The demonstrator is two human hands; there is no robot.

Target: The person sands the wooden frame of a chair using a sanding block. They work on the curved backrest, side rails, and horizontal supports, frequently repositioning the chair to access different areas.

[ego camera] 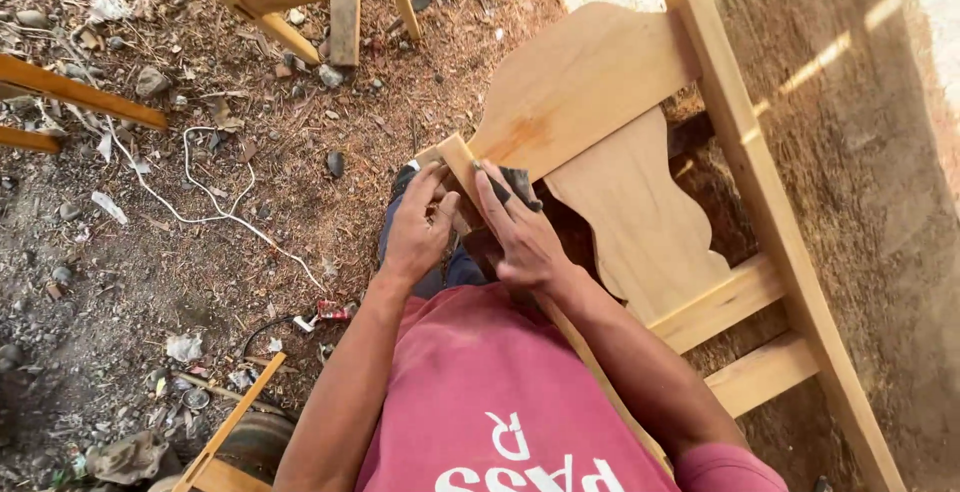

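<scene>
Looks like an outdoor carpentry workshop: sawdust-covered dirt ground (250,252), unfinished wooden furniture frame (760,222), timber offcuts (345,12) lying around.

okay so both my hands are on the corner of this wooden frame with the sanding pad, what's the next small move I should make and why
Probably slide the right hand with the dark sanding pad along the frame's post, toward its end. The pad sits pressed against that post beside the curved panel, and the left hand grips the post just next to it, bracing it, so a short stroke looks steady.

Small red-and-white crumpled wrapper (335,310) on the dirt floor, just left of the person's left forearm.
</scene>
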